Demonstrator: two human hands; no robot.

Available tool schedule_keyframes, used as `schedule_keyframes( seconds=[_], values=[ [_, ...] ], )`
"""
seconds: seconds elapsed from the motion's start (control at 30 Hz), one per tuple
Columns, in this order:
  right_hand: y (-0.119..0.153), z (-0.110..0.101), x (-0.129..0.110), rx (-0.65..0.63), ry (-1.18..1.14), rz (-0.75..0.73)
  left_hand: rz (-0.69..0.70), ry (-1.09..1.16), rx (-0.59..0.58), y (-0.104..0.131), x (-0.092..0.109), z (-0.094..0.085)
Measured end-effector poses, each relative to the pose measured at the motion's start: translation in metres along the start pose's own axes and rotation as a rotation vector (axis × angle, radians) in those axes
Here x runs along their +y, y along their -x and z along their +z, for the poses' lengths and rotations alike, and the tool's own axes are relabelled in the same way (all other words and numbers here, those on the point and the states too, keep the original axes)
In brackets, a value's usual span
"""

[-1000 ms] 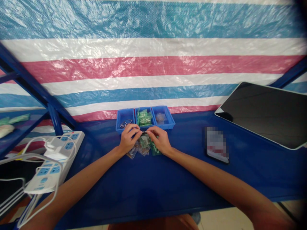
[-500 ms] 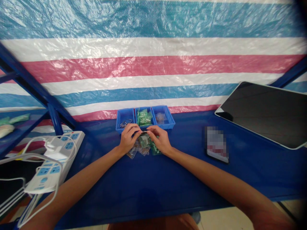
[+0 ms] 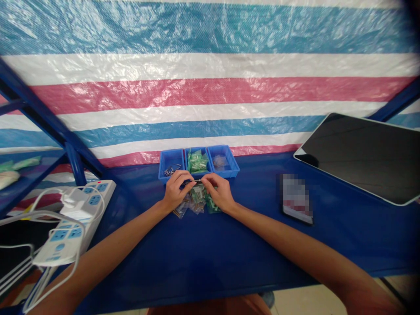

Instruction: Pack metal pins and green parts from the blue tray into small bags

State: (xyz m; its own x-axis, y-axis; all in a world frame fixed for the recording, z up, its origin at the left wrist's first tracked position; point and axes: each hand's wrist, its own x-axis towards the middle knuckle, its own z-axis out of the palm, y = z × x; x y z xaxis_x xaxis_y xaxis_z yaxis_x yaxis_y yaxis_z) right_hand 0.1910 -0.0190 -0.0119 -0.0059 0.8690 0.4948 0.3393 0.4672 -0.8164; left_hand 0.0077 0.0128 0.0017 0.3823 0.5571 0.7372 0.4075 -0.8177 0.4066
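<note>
A thin dark metal pin (image 3: 197, 180) spans the gap between my two hands, too small to make out in detail. My left hand (image 3: 177, 189) pinches its left end between thumb and fingertips. At its right end, the fingertips of my right hand (image 3: 219, 190) are closed too. Below the hands lie several small clear bags (image 3: 197, 206) of metal pieces and green-tinted packets (image 3: 212, 206), partly covered by my right hand. Just behind stand three joined blue bins: the left bin (image 3: 171, 155) holds loose metal pins, the middle one green packets (image 3: 197, 161), the right one clear bags (image 3: 220, 162).
A phone (image 3: 297, 199) with a blurred screen lies on the blue table (image 3: 203, 258) to the right. Behind it rests a dark-screened panel (image 3: 364, 153). A white power strip (image 3: 77, 227) with cables stands at left. Striped sheeting (image 3: 210, 94) hangs behind, between blue frame bars.
More of the thin pin now shows between my fingertips, and my left fingers have shifted slightly around it. The bags, bins and phone stay where they were.
</note>
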Motion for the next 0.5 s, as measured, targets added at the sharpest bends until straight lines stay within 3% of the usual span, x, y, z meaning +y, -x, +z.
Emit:
schedule_keyframes(
  seconds=[0.5],
  values=[
    [0.0010,-0.0001,-0.0011,-0.017,0.009,-0.085,0.009,0.017,0.021,0.0006,-0.0013,0.0012]
  ],
)
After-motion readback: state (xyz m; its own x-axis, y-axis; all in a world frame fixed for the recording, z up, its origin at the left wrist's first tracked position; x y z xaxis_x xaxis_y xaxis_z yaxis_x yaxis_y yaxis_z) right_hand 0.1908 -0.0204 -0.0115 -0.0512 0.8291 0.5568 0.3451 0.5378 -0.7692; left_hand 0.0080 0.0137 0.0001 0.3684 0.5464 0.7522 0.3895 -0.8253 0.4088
